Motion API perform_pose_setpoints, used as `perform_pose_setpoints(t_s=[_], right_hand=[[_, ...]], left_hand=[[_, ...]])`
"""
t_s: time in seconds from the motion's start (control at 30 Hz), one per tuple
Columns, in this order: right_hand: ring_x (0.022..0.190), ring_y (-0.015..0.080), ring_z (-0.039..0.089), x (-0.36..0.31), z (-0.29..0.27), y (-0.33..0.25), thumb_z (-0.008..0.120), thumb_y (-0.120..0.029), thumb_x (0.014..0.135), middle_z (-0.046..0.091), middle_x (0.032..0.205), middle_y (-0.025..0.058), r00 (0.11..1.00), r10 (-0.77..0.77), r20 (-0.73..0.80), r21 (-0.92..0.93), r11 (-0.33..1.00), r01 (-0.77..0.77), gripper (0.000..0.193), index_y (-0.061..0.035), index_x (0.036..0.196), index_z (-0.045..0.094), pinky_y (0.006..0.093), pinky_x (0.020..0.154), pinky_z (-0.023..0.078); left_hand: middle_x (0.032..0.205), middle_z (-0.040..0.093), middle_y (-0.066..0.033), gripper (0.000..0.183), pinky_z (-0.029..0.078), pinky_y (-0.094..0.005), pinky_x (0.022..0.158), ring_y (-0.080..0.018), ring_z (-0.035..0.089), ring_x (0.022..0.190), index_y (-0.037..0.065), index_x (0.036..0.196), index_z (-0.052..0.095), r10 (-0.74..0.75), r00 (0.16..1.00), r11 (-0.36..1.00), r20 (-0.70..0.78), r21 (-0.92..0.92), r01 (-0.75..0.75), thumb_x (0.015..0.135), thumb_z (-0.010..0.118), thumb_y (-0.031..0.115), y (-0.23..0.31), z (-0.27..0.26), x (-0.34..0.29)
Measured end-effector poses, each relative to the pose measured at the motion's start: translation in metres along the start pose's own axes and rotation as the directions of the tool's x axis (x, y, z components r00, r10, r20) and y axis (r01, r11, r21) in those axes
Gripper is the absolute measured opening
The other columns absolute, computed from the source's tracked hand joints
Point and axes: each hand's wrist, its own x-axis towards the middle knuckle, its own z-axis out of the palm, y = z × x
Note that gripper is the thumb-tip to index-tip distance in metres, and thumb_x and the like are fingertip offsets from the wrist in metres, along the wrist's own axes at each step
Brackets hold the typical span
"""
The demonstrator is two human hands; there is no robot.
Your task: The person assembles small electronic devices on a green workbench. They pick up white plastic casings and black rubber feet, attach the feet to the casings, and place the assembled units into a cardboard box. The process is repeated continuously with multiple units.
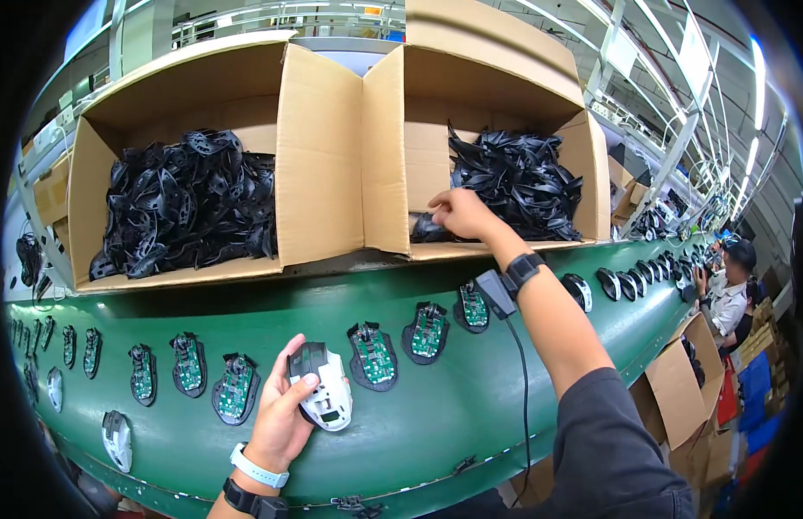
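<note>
At seven o'clock in the view, the left hand (280, 417) grasps a white-and-black computer mouse (332, 396) in its fingers, above the green surface (453, 415). From that mouse, the right hand (464, 214) is at one o'clock, inside a cardboard box (597, 177) of black plastic pieces (521, 177); its fingers curl, but whether they grip anything I cannot tell. Circuit boards (235, 391) lie at nine and two o'clock.

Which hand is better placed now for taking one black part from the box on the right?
Probably the right: the right hand is at the right-hand box, close to the black parts, while the left hand holds a black-and-white mouse.
</note>
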Motion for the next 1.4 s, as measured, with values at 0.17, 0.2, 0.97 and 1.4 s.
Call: perform_pose_setpoints(t_s=[0.17,0.2,0.97,1.4], right_hand=[[0.079,0.0221,0.058,-0.081,-0.036,-0.083,0.079,-0.013,0.088,0.059,0.083,0.009,0.841,-0.284,-0.461,-0.056,0.955,0.292,0.018,-0.0103,0.106,0.082,0.0336,0.075,0.049],[0.069,0.0185,0.054,-0.105,-0.034,-0.115,0.079,-0.009,0.088,0.057,0.073,0.0067,0.852,-0.232,-0.47,-0.041,0.97,0.241,0.018,-0.0108,0.106,0.082,0.0307,0.067,0.046],[0.098,0.016,0.071,-0.216,0.094,-0.192,0.082,0.006,0.085,0.071,0.108,0.0109,0.932,-0.089,0.35,0.934,0.11,-0.34,0.075,0.0016,0.151,0.047,0.0311,0.087,0.062],[0.142,0.0246,0.043,-0.217,0.107,-0.179,0.097,-0.018,0.07,0.043,0.15,0.0145,0.86,-0.366,0.357,0.881,0.438,-0.179,0.104,-0.0052,0.155,0.039,0.0432,0.115,0.041]], left_hand=[[0.13,0.065,-0.0183,0.064,0.061,-0.0518,0.091,-0.0398,0.07,0.108,0.012,0.158,0.034,-0.014,0.999,0.99,-0.038,-0.14,0.008,0.1,0.059,0.018,0.009,0.006,-0.006],[0.13,0.065,-0.0181,0.063,0.061,-0.0516,0.091,-0.0392,0.07,0.108,0.012,0.158,0.035,-0.014,1.0,0.991,-0.025,-0.13,0.01,0.1,0.058,0.018,0.009,0.001,-0.008],[0.141,0.055,-0.0128,0.063,0.051,-0.0427,0.11,-0.0257,0.06,0.128,0.007,0.154,0.039,-0.043,0.996,0.984,0.08,-0.17,0.057,0.095,0.059,0.011,-0.004,0.006,-0.007],[0.132,0.056,-0.0204,0.074,0.063,-0.0549,0.091,-0.0334,0.066,0.117,0.012,0.139,0.028,-0.297,0.93,0.953,0.215,-0.001,0.304,0.085,0.076,-0.003,0.002,0.004,-0.016]])
